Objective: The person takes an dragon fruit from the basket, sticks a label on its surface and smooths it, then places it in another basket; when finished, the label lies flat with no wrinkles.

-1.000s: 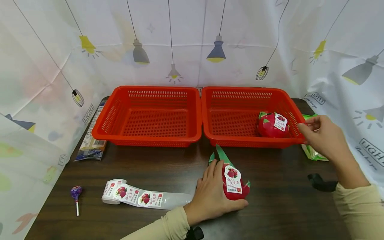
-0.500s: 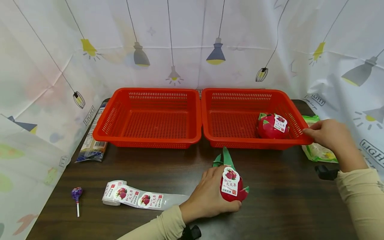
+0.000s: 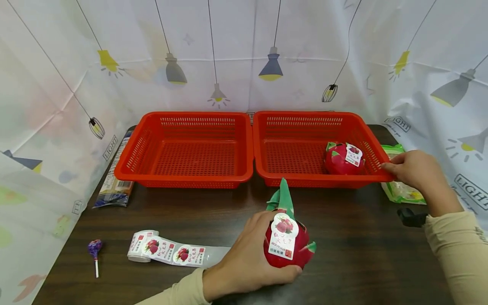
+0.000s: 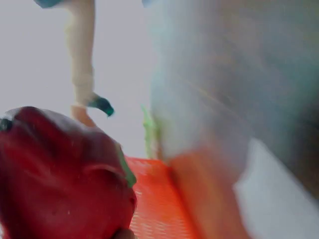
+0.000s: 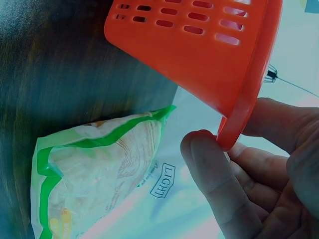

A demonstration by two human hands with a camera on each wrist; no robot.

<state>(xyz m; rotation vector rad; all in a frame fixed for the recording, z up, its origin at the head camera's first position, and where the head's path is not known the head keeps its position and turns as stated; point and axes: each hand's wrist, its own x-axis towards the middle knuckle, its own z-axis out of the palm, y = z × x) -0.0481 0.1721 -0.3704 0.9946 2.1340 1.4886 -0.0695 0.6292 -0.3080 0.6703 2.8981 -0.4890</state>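
My left hand (image 3: 249,254) grips a red dragon fruit (image 3: 301,250) with green leaf tips and a white label (image 3: 283,237) facing up, over the front middle of the table. In the left wrist view the same dragon fruit (image 4: 60,184) fills the lower left. At the right, my right hand (image 3: 419,171) pinches the front right corner of the right red basket (image 3: 309,180); in the right wrist view thumb and forefinger lie on either side of the basket's rim (image 5: 244,109). Inside that basket, at its right end, sits another labelled dragon fruit (image 3: 339,163).
A second red basket (image 3: 187,178) stands close on the left. A roll of dragon fruit stickers (image 3: 142,245) trails its strip toward my left wrist. A purple lollipop (image 3: 95,250) lies further left. Bagged packages flank the baskets, one left (image 3: 114,182), one green right (image 3: 404,190).
My left hand has lifted the dragon fruit a little and brought it closer, turning its label more upright. The right hand stays on the basket corner, its grip shifted slightly.
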